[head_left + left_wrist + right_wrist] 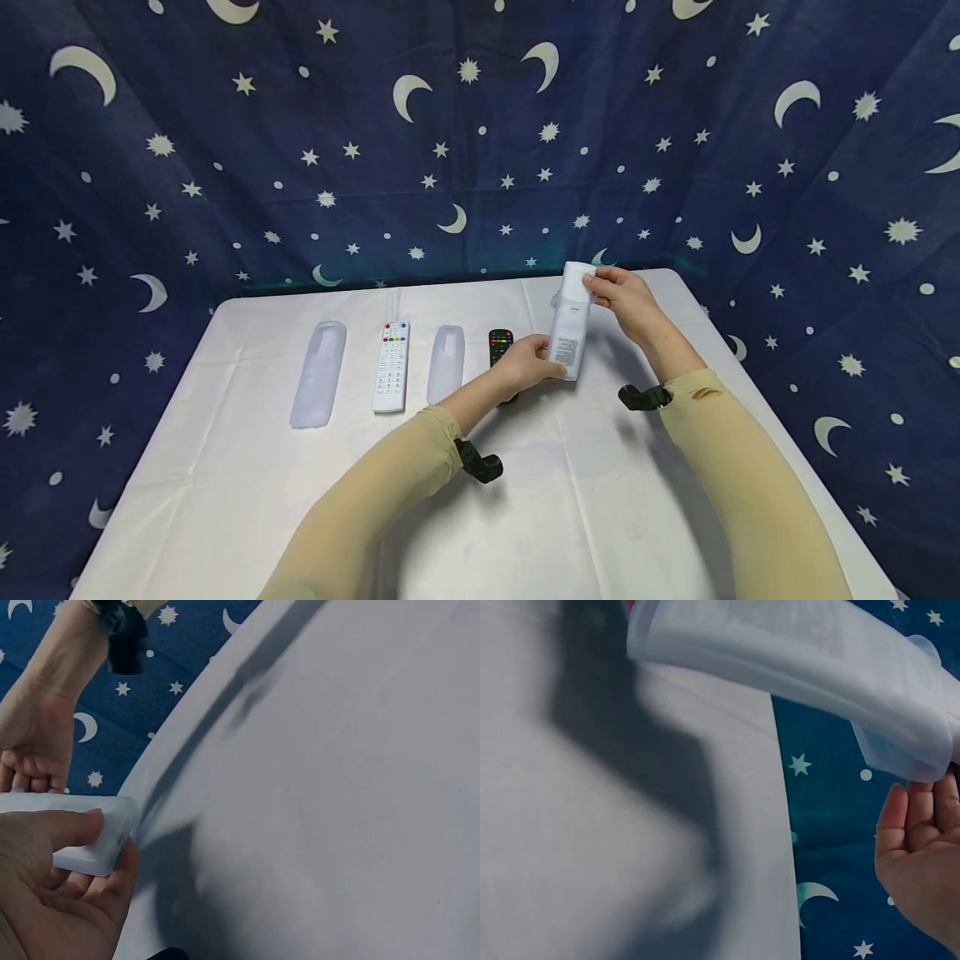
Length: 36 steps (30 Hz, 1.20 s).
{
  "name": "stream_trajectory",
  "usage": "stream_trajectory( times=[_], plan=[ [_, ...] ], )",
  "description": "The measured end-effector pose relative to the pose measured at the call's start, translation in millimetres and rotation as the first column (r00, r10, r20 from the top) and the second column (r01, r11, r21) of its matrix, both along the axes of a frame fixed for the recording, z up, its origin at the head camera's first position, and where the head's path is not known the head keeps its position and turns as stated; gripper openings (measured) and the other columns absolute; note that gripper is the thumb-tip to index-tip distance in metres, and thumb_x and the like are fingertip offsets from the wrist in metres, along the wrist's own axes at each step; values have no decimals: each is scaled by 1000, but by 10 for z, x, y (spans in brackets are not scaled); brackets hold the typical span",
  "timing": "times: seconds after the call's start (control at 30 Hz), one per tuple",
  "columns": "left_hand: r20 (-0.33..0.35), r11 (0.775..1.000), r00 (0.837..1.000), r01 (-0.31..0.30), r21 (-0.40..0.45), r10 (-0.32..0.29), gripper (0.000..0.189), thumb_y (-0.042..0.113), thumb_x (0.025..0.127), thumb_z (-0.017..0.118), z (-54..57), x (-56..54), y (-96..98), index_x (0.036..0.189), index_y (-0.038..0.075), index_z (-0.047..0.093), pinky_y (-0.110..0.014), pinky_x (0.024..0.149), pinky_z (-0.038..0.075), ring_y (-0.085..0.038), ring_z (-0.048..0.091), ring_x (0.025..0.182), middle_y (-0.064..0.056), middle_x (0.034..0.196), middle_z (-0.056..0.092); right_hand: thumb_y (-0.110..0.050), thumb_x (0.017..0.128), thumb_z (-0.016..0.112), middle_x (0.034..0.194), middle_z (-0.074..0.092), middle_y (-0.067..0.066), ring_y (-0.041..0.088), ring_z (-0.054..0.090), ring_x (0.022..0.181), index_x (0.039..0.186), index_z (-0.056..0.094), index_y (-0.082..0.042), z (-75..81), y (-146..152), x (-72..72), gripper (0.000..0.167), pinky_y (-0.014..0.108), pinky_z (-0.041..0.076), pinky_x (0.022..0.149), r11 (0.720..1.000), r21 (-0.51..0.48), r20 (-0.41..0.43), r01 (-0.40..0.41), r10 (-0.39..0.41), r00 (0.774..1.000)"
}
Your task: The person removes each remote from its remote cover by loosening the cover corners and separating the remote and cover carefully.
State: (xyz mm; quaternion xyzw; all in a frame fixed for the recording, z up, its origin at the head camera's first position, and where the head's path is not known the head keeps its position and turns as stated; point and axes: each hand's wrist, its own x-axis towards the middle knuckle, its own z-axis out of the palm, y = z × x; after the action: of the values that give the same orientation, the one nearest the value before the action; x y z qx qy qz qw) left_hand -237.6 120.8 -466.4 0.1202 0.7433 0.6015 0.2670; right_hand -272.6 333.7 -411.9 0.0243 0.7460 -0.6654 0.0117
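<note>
Above the right part of the table, both hands hold a white remote control (pixel 577 283) with its back and printed label facing up. A translucent sleeve-like cover (pixel 567 342) encloses its lower part, while the upper end sticks out. My left hand (pixel 525 365) grips the covered bottom end, thumb on one face and fingers beneath, as the left wrist view shows. At the upper end, my right hand (pixel 626 298) pinches the remote near the cover's mouth. In the right wrist view, a flap of the cover (pixel 907 754) hangs loose beside the right fingers (pixel 919 806).
On the white table (pixel 247 467) lie a long translucent cover (pixel 318 375), a white remote (pixel 391 367) and a smaller translucent cover (pixel 447 362). The left hand partly hides a black remote (pixel 500 340). Behind the table hangs a blue star-and-moon curtain (pixel 480 208).
</note>
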Motion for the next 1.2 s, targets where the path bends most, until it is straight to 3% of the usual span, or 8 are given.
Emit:
stream_trajectory(
  times=[0.27, 0.47, 0.6, 0.73, 0.87, 1.0, 1.2],
  plan=[
    [-114, 996, 991, 61, -63, -68, 50, 6, 90, 79, -1, 56, -4, 134, -1, 54, -36, 86, 58, -20, 67, 98, -11, 112, 67, -22, 101, 68, 116, 62, 0, 13, 56, 104, 134, 54, 5, -23, -8, -15, 45, 23, 47, 88, 997, -66, -18, -33, 32, 999],
    [-211, 982, 971, 72, -177, -110, 57, 4, 88, 80, 12, 60, -4, 138, 2, 51, -34, 87, 55, -19, 65, 101, -10, 118, 66, -18, 103, 64, 117, 59, 1, 11, 55, 104, 142, 47, 9, -52, -10, -32, 50, 20, 48, 85, 992, -123, -1, -3, 3, 1000],
    [-250, 971, 961, 55, -233, -115, 61, 3, 87, 81, 20, 63, 1, 140, 2, 50, -32, 86, 55, -18, 64, 101, -10, 120, 65, -18, 103, 64, 112, 58, 1, 10, 52, 95, 140, 47, 9, -58, -13, -54, 48, 21, 45, 80, 991, -132, -13, 6, -8, 1000],
    [-207, 976, 976, 17, -218, -63, 62, 0, 85, 81, 35, 71, 7, 139, 2, 52, -32, 83, 55, -19, 64, 98, -11, 118, 66, -17, 103, 64, 104, 59, -1, 11, 48, 88, 132, 51, 5, -40, -23, -71, 39, 22, 42, 76, 990, -141, -36, 14, -19, 999],
    [-133, 987, 991, -8, -163, -14, 61, -5, 81, 82, 15, 86, 27, 135, 1, 54, -33, 80, 56, -22, 65, 97, -12, 114, 67, -15, 103, 64, 102, 62, -3, 10, 53, 90, 130, 53, 6, 3, -19, -77, 37, 21, 46, 81, 990, -143, -64, -5, -4, 998],
    [-94, 991, 994, 44, -124, -56, 63, -13, 77, 80, -28, 138, 53, 133, -3, 53, -33, 78, 59, -27, 65, 101, -15, 115, 65, -14, 102, 66, 105, 65, -3, 8, 61, 94, 136, 51, 9, 58, 8, -79, 44, 21, 50, 86, 983, -185, -70, 16, -29, 997],
    [-79, 992, 993, 83, -97, -91, 66, -14, 74, 78, -33, 187, 56, 133, -4, 51, -36, 81, 59, -28, 63, 102, -15, 116, 64, -16, 99, 70, 107, 68, -1, 10, 67, 91, 141, 51, 7, 134, 72, -98, 51, 22, 56, 79, 965, -251, -61, 82, -100, 993]
  ],
)
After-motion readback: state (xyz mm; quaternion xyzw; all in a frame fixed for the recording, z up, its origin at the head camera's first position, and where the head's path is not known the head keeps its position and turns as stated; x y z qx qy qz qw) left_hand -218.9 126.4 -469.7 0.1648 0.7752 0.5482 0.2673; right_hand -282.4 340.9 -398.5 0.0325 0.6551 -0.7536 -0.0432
